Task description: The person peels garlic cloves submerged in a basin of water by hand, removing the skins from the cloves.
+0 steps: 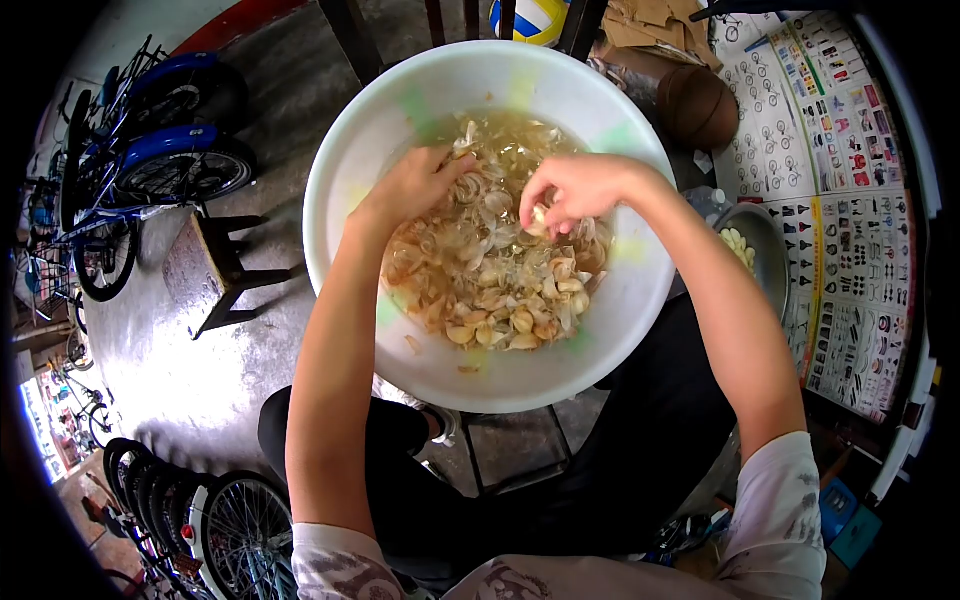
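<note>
A large white plastic basin (335, 130) in front of me holds cloudy water, loose garlic skins (480, 240) and unpeeled garlic cloves (520, 320) heaped toward the near side. My right hand (580, 190) is over the right part of the basin, its fingers curled round a pale garlic clove (540, 217). My left hand (420, 185) is on the left side with bent fingers closed among the floating skins; whatever is between its fingertips is hidden.
A metal bowl (775, 265) with peeled cloves (738, 245) stands to the right, beside a newspaper-covered table (850, 240). A basketball (697, 107) and a volleyball (530, 20) lie behind the basin. On the left are a wooden stool (215, 265) and several bicycles (180, 165).
</note>
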`<act>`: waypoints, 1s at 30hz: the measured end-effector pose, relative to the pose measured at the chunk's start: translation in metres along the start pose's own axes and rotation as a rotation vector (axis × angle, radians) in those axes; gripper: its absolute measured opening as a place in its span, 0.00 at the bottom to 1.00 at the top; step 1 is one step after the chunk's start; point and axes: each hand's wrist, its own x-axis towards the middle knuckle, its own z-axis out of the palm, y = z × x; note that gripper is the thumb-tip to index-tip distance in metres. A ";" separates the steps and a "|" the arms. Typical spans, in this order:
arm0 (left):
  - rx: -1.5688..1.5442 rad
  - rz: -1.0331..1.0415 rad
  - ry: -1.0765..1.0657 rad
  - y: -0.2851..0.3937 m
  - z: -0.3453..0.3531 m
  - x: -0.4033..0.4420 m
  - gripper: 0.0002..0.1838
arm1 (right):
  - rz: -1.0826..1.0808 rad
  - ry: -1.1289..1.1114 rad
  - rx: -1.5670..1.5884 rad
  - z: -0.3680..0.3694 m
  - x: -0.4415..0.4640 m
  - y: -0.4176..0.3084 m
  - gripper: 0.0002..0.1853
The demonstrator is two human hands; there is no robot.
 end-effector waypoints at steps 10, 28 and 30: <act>0.646 0.251 0.359 0.017 0.003 -0.019 0.32 | 0.024 0.098 0.089 0.000 0.002 -0.008 0.21; -0.445 0.103 0.333 0.063 0.014 -0.071 0.21 | -0.317 0.374 0.523 0.013 0.010 -0.032 0.09; -0.541 0.069 0.308 0.060 0.008 -0.069 0.19 | -0.300 0.385 0.540 0.014 0.007 -0.038 0.08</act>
